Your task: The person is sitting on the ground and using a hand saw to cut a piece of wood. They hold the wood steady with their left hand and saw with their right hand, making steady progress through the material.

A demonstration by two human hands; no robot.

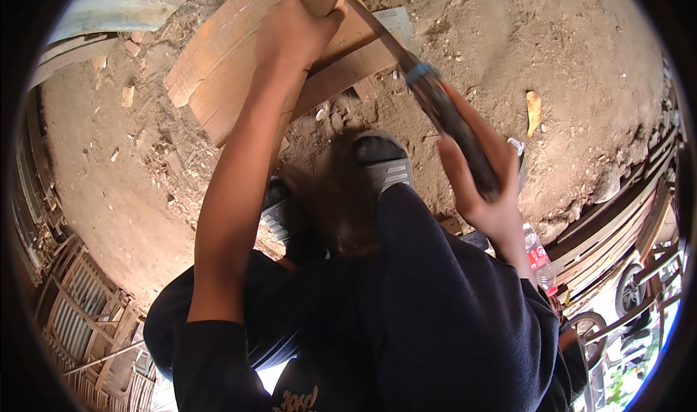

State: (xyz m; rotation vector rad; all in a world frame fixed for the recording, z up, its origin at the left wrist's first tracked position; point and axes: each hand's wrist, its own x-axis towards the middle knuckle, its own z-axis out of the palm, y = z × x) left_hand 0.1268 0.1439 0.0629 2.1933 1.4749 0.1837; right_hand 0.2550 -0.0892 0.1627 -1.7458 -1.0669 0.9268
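Observation:
Wooden planks (225,56) lie together on the ground ahead of me. My left hand (294,34) is closed on a plank near their upper part; its fingertips are mostly hidden. In my right hand (486,172) is a long, narrow-bladed tool (454,118) with a dark handle and a blue band. Its thin brownish blade runs up and left, and its far end reaches over the wood close to my left hand. Motion blurs the handle, and I cannot tell whether the blade has teeth.
My sandalled feet (381,158) stand on bare dirt (581,56) just short of the planks. A clear plastic bottle (537,256) with a red label is beside my right forearm. Stacked timber (610,223) lines the right side; corrugated sheet (116,5) lies at the far left.

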